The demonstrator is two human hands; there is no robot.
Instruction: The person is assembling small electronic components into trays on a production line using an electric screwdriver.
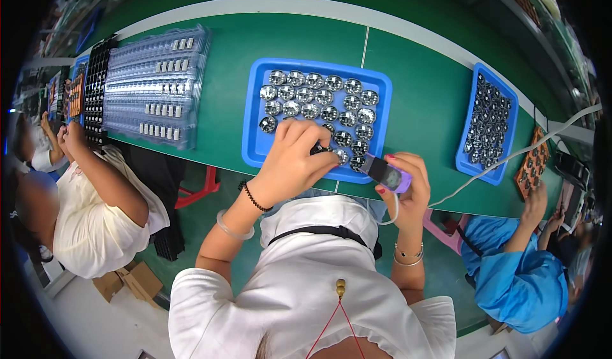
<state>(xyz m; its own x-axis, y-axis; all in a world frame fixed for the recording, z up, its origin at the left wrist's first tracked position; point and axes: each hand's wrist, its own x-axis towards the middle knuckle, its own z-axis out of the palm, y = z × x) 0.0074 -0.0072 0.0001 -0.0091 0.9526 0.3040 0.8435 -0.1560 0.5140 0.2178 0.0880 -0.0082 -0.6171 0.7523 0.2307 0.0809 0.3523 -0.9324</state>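
A blue tray (252,123) in front of me holds several rows of small round silver-and-black faceted pieces (308,95), like little mirror balls. Over the tray's near side, my left hand (294,153) pinches one faceted ball (340,156) between thumb and fingers; part of it is hidden. At the tray's near right corner, my right hand (411,183) is closed around a purple handheld device (390,175) with a dark face. Its dark end is close to the pinched ball, and whether they touch I cannot tell. A pale cable (396,209) hangs from the device.
Clear plastic trays (156,91) with white pieces lie at the left, beside a black rack (97,97). Another blue tray (489,126) of faceted pieces stands at the right, near an orange board (533,162). Co-workers sit on both sides. A grey cable (510,161) crosses the table.
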